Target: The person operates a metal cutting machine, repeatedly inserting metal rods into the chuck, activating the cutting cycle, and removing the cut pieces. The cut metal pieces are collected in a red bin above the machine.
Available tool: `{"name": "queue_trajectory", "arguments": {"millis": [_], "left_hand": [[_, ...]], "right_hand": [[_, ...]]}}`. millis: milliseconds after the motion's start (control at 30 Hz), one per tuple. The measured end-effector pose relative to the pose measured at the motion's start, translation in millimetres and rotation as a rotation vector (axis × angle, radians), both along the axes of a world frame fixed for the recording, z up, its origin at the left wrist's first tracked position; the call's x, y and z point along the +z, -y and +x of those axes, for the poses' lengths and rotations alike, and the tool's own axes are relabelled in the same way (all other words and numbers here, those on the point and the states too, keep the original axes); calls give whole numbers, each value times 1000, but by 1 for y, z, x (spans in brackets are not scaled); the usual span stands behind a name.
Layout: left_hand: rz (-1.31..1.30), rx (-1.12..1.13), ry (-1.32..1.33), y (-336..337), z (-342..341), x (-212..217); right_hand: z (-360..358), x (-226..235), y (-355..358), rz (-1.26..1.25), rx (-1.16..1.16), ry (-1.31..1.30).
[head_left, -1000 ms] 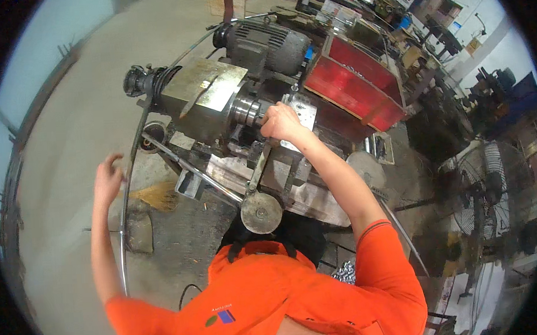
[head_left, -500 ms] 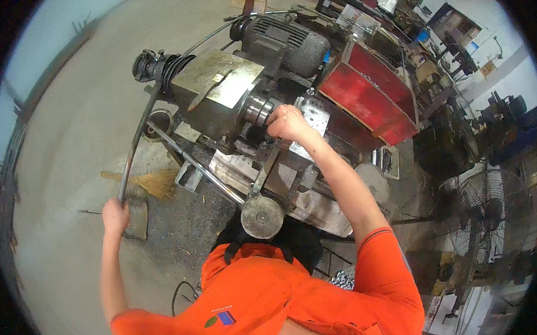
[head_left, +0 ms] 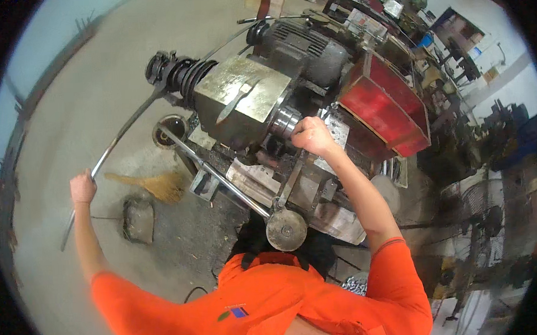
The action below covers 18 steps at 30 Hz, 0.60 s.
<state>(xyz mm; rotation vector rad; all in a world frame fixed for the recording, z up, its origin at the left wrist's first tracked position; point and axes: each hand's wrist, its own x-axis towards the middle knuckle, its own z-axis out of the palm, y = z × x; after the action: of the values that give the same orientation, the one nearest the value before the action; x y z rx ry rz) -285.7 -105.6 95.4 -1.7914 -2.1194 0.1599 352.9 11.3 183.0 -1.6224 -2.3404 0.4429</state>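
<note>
My left hand [head_left: 83, 188] is wrapped round a long metal lever [head_left: 121, 137], whose far end joins the black ringed clutch part [head_left: 194, 84] at the left of a small lathe. At the lathe's spindle nose, my right hand [head_left: 312, 135] is closed right by the shiny round chuck [head_left: 285, 121]. Whatever its fingers hold is hidden by the hand. Between them stands the headstock [head_left: 241, 100], with a flat dark tool [head_left: 236, 103] lying on its top. A bare metal bar [head_left: 221, 177] runs to a round disc weight [head_left: 286, 230] close to my body.
An electric motor [head_left: 305, 49] sits behind the headstock, and a red metal tray [head_left: 385, 102] is to its right. On the floor at left are a straw broom [head_left: 161, 186] and a dustpan [head_left: 138, 220]. A standing fan [head_left: 483, 209] is at the right.
My left hand has swung the lever outward to the left and nearer, its free end now showing below the hand. My right hand stays at the chuck. The whole view has shifted slightly.
</note>
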Motion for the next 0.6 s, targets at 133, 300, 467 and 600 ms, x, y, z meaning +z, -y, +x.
{"name": "queue_trajectory", "arguments": {"millis": [133, 300, 467, 600], "left_hand": [[203, 90, 369, -28, 41, -6], [363, 9, 977, -43, 196, -62], [-437, -185, 522, -39, 290, -171], [-622, -421, 12, -86, 249, -188]], "right_hand": [[11, -12, 9, 203, 59, -12], [51, -2, 66, 589, 150, -196], [127, 2, 147, 425, -107, -255], [194, -12, 215, 211, -424, -151]]}}
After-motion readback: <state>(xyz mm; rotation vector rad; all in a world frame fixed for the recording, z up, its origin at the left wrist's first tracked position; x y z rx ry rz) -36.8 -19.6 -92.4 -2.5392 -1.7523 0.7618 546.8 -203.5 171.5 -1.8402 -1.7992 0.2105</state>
